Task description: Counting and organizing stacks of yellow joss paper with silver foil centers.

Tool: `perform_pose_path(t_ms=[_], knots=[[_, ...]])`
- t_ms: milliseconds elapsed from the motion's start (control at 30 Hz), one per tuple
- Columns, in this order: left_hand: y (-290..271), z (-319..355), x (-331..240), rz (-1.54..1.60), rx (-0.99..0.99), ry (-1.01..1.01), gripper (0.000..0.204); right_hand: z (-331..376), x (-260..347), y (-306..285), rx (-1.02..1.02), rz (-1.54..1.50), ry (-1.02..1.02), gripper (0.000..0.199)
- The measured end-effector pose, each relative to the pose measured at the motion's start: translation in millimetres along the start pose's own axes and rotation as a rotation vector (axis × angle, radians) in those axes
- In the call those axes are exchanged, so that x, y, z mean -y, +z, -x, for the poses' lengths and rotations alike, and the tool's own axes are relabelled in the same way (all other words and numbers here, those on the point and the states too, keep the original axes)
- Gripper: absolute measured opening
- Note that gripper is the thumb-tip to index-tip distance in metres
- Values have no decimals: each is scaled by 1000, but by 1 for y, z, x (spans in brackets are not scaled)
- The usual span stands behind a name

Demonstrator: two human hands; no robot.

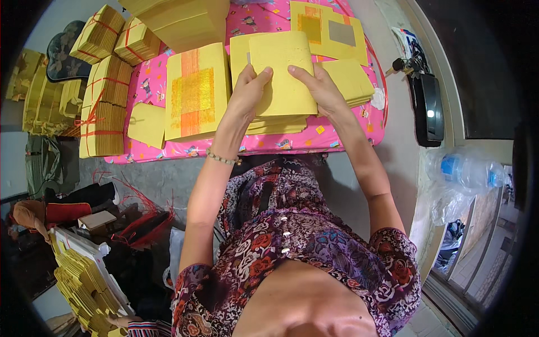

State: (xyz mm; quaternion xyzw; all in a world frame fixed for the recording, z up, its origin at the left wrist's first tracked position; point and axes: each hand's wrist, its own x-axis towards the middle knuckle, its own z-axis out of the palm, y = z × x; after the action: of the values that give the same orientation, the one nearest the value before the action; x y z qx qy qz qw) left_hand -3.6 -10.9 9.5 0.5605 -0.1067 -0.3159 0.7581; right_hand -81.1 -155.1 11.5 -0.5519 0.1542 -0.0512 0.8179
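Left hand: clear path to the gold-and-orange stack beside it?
Probably yes. The left hand grips the yellow sheets, and the gold-and-orange stack lies just to its left, nothing between, though it must let go first.

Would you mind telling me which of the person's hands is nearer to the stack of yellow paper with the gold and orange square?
The left hand. It holds the plain yellow sheets right beside that stack; the right hand grips their far side.
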Motion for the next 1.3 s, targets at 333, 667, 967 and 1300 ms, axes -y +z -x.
perform_pose_path(t_ms=[333,667,967,1300], knots=[[4,11,2,-73,-2,159,30,6,-1,1,27,77,-104,39],[11,38,1,-69,45,342,36,12,13,-2,43,44,-232,31],[8,46,2,-97,40,334,38,14,19,-2,-7,89,-310,21],[6,55,-6,-33,56,205,36,16,23,-12,-8,158,-328,16]])
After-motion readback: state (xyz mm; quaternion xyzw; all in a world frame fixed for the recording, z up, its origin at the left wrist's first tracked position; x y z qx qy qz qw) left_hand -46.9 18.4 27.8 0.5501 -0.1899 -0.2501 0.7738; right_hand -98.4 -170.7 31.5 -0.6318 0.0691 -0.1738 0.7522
